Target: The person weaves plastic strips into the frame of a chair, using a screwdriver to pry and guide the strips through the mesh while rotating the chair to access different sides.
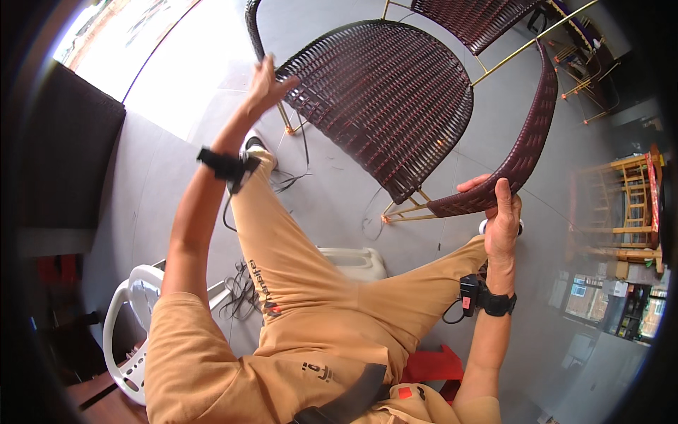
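In front of me stands a chair with a woven dark brown and maroon seat (381,100) on a thin gold metal frame (503,63). My right hand (502,217) grips the front curve of its wrapped right armrest (529,132), thumb on top and fingertips showing on the inner side. My left hand (270,87), slightly blurred, is at the seat's front left corner by the lower end of the left armrest (254,32). Its thumb points over the seat edge; whether it grips anything is unclear. The woven backrest (471,21) is cut off by the top rim.
Loose dark strips (243,297) lie on the grey tiled floor (328,206). A white plastic stool (357,262) is between my legs, and a white plastic chair (132,328) stands at left. Red plastic (434,365) shows below. Wooden frames (630,206) and more gold-legged frames (577,90) stand right.
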The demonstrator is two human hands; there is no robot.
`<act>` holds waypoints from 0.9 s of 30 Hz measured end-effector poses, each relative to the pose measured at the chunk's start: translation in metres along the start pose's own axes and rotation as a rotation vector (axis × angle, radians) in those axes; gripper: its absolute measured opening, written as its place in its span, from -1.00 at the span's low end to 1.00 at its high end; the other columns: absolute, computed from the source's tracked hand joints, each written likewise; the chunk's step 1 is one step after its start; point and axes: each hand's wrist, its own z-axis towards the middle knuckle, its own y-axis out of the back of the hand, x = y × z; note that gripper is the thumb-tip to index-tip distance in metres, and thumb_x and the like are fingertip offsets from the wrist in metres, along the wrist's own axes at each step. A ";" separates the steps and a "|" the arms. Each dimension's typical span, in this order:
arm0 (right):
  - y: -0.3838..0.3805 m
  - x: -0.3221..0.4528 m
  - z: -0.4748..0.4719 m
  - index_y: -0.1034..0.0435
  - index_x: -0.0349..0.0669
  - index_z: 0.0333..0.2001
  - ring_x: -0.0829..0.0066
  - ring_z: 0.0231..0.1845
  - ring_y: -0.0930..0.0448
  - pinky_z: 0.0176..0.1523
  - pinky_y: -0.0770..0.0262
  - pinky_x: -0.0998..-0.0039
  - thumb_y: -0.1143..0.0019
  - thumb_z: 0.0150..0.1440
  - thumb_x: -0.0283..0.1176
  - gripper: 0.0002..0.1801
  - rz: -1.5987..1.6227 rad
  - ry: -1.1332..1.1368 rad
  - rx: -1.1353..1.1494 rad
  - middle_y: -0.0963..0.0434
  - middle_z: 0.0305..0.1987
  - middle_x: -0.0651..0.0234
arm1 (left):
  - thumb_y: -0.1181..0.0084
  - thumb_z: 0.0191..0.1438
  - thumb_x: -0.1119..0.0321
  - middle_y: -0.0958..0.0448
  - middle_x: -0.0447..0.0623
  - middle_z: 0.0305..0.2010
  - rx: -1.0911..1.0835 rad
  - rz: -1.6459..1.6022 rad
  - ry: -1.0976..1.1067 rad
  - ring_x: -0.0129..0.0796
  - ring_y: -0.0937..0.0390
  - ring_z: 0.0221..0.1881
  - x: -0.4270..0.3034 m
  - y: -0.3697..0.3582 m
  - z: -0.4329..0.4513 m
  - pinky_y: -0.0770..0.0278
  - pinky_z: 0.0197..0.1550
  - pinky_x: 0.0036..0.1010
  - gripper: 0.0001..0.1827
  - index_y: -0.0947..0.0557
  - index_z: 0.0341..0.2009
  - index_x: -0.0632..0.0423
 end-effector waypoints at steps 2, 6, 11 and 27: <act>0.003 -0.003 -0.001 -0.43 -0.32 -0.40 0.54 -0.42 -0.53 -0.21 -0.42 0.51 0.19 0.20 -0.05 -0.50 0.015 0.014 0.017 -0.55 -0.42 0.25 | -0.21 -0.07 0.16 -0.39 0.32 -0.04 0.080 -0.065 -0.133 -0.03 -0.46 -0.15 -0.010 0.006 -0.041 -0.45 -0.17 -0.28 -0.34 -0.32 0.07 0.26; 0.007 -0.006 0.002 -0.43 -0.34 -0.40 0.50 -0.37 -0.54 -0.18 -0.43 0.49 0.24 0.20 0.01 -0.43 -0.072 0.050 0.025 -0.56 -0.40 0.22 | 0.00 0.15 0.24 -0.51 -0.07 -0.21 0.737 -0.474 0.186 -0.45 -0.44 -0.29 -0.069 0.038 -0.115 -0.45 -0.22 -0.53 -0.60 -0.40 0.08 0.04; 0.006 -0.012 0.006 -0.45 -0.28 -0.48 0.60 -0.50 -0.51 -0.29 -0.41 0.56 0.10 0.17 -0.08 -0.54 -0.031 0.114 -0.063 -0.54 -0.52 0.32 | 0.04 0.17 0.12 -0.46 0.08 -0.04 0.708 -0.548 -0.016 -0.29 -0.45 -0.09 -0.166 0.060 -0.124 -0.41 0.00 -0.40 -0.49 -0.30 0.14 0.10; -0.048 -0.013 -0.067 -0.35 -0.38 -0.21 0.35 -0.14 -0.52 -0.19 -0.38 0.38 0.07 0.12 -0.38 -0.74 -0.416 -0.067 0.103 -0.50 -0.26 0.10 | -0.27 -0.22 0.34 -0.30 0.33 -0.12 0.361 -0.392 -0.381 0.21 -0.39 -0.21 -0.360 0.030 -0.131 -0.41 -0.24 -0.18 -0.05 -0.01 0.20 0.29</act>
